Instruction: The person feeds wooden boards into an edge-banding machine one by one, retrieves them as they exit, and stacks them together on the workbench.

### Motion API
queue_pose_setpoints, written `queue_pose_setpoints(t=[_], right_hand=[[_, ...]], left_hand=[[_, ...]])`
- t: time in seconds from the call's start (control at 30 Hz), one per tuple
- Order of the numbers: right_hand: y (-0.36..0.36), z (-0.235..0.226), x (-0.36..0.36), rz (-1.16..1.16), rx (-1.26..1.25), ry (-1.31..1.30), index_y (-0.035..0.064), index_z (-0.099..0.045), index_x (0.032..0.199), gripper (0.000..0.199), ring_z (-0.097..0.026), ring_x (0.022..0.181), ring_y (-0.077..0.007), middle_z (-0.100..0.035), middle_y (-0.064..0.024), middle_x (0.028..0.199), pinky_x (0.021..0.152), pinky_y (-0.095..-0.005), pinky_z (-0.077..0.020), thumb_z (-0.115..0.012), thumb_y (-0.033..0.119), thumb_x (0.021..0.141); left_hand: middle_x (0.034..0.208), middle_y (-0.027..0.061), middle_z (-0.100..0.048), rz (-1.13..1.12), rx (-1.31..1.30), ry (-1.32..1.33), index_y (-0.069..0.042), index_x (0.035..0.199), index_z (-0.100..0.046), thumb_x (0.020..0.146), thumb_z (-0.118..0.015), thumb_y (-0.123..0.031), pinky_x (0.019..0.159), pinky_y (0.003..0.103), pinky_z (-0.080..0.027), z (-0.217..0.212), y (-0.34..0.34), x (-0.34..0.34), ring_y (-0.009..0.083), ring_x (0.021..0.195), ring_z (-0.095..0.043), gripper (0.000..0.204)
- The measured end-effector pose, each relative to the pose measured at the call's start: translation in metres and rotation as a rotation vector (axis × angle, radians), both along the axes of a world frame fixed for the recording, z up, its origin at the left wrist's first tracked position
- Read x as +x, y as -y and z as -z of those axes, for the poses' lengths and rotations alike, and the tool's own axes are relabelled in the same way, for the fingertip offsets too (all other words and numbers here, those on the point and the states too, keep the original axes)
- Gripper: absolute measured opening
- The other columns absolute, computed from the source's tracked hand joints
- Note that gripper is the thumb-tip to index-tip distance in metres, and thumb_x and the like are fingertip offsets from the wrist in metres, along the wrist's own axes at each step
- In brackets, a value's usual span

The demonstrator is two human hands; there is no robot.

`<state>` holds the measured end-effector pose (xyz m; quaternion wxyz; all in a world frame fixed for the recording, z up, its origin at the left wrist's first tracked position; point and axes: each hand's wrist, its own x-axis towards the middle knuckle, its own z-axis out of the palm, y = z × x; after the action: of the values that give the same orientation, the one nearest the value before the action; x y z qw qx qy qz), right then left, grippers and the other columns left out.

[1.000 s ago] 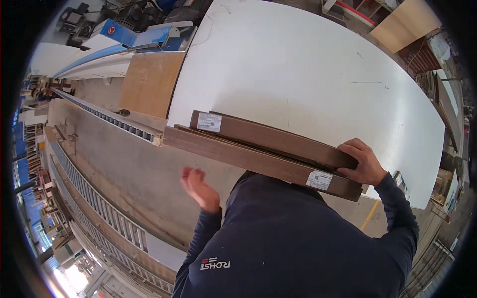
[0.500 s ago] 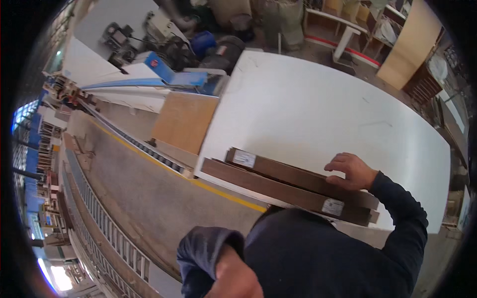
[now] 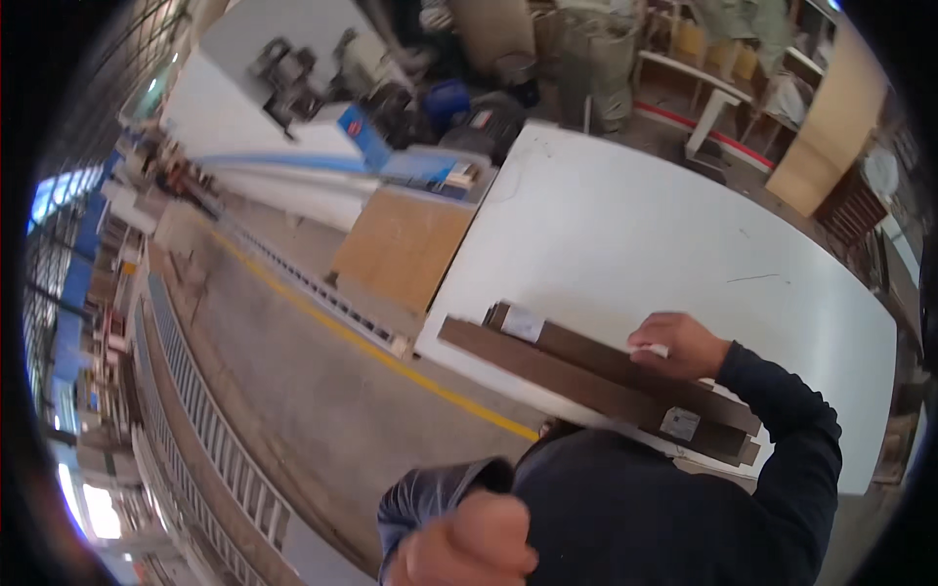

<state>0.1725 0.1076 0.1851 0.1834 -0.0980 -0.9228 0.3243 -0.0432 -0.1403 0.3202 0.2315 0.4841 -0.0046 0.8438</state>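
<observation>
Near the front edge of a white tabletop [image 3: 625, 225] lie dark brown boards [image 3: 557, 366] in two side-by-side stacks, each with a white label. Over the right part of the farther stack is my right hand [image 3: 684, 347], its thumb and fingers drawn together. A small pale patch shows at the fingertips; whether it is a held piece or the table behind is unclear. Close to my body at the bottom, my left hand [image 3: 469, 547] is curled into a fist and somewhat blurred. What it holds, if anything, is hidden.
Beyond the table's left side stand a plywood panel [image 3: 401, 249] and a blue-and-white machine [image 3: 410, 164] with motors. A roller conveyor [image 3: 210, 420] runs along the floor at left, past a yellow line [image 3: 479, 410]. A tall wooden sheet [image 3: 831, 127] leans at far right.
My right hand has closed from spread fingers to a pinch above the boards. My left hand has come further into view, curled. The whole view has shifted, with the scene sliding right and down.
</observation>
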Motion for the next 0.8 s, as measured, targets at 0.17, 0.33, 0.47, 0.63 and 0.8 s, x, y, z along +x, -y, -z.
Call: queue_pose_setpoints(t=[0.17, 0.33, 0.47, 0.63, 0.8], right_hand=[[0.008, -0.007, -0.03, 0.015, -0.033, 0.032, 0.0055, -0.067, 0.099, 0.012, -0.061, 0.076, -0.0266, -0.065, -0.0081, 0.087, 0.07, -0.0333, -0.0498, -0.068, 0.007, 0.087], [0.007, -0.011, -0.035, 0.006, -0.043, 0.132, 0.0049, -0.068, 0.101, 0.014, -0.06, 0.075, -0.0252, -0.066, -0.0075, 0.087, 0.069, -0.0318, -0.0494, -0.067, 0.005, 0.087], [0.004, -0.004, -0.034, 0.021, -0.078, 0.147, 0.0042, -0.068, 0.102, 0.015, -0.06, 0.075, -0.0242, -0.066, -0.0071, 0.088, 0.069, -0.0317, -0.0494, -0.068, 0.005, 0.087], [-0.004, 0.001, -0.045, 0.03, -0.091, 0.136, 0.0035, -0.067, 0.101, 0.014, -0.061, 0.075, -0.0236, -0.067, -0.0071, 0.088, 0.069, -0.0322, -0.0496, -0.068, 0.004, 0.087], [-0.018, 0.006, -0.06, 0.027, -0.022, 0.086, 0.0033, -0.067, 0.099, 0.011, -0.061, 0.075, -0.0233, -0.067, -0.0071, 0.088, 0.069, -0.0323, -0.0495, -0.067, 0.005, 0.087]], left_hand=[[0.1, 0.0128, -0.059, 0.417, -0.044, 0.207, -0.004, 0.112, -0.053, 0.087, -0.055, -0.02, 0.081, 0.036, -0.044, -0.029, -0.004, 0.0, 0.0236, 0.09, -0.054, 0.03], [0.101, 0.0128, -0.059, 0.496, -0.04, 0.239, -0.004, 0.115, -0.053, 0.088, -0.054, -0.022, 0.082, 0.037, -0.044, -0.043, -0.023, -0.011, 0.0242, 0.092, -0.054, 0.032], [0.102, 0.0128, -0.059, 0.52, -0.054, 0.271, -0.004, 0.117, -0.053, 0.089, -0.053, -0.024, 0.083, 0.037, -0.043, -0.042, -0.034, -0.018, 0.0247, 0.093, -0.054, 0.034], [0.104, 0.0128, -0.059, 0.533, -0.091, 0.31, -0.005, 0.119, -0.052, 0.091, -0.052, -0.027, 0.084, 0.037, -0.043, -0.038, -0.044, -0.023, 0.0252, 0.095, -0.054, 0.036], [0.105, 0.0128, -0.059, 0.535, -0.119, 0.337, -0.005, 0.122, -0.052, 0.093, -0.051, -0.029, 0.085, 0.038, -0.043, -0.038, -0.06, -0.031, 0.0258, 0.097, -0.054, 0.038]])
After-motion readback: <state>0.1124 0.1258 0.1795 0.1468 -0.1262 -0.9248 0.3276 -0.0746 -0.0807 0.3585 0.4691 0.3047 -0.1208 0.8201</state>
